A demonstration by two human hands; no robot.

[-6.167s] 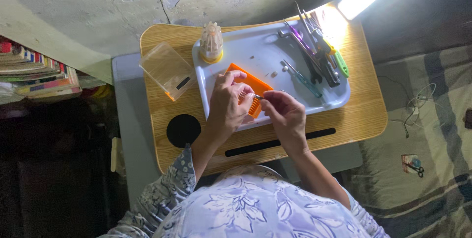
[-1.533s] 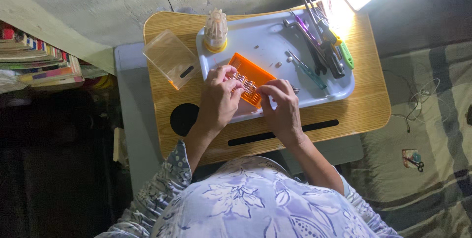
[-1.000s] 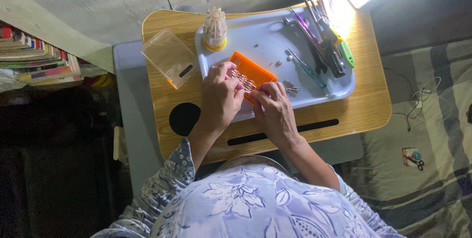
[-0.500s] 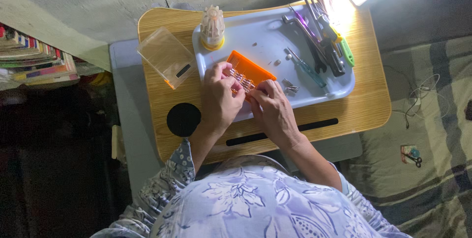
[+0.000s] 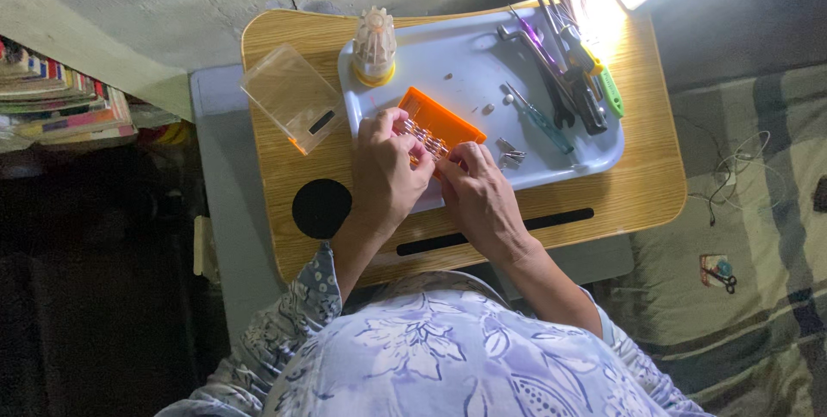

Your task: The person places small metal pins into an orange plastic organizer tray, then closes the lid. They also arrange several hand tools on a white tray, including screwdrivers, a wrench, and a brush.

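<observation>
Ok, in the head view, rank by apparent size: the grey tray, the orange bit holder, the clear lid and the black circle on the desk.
1. grey tray
2. clear lid
3. orange bit holder, partly covered by the hands, so unsure against the lid
4. black circle

Count: two hands over one orange bit holder. One grey tray on one tabletop. One clear lid, one pale ribbed knob, one pair of scissors (tool pile on tray too tangled to count).

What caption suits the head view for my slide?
Left hand and right hand work at an orange plastic bit holder on a pale blue-grey tray.
</observation>
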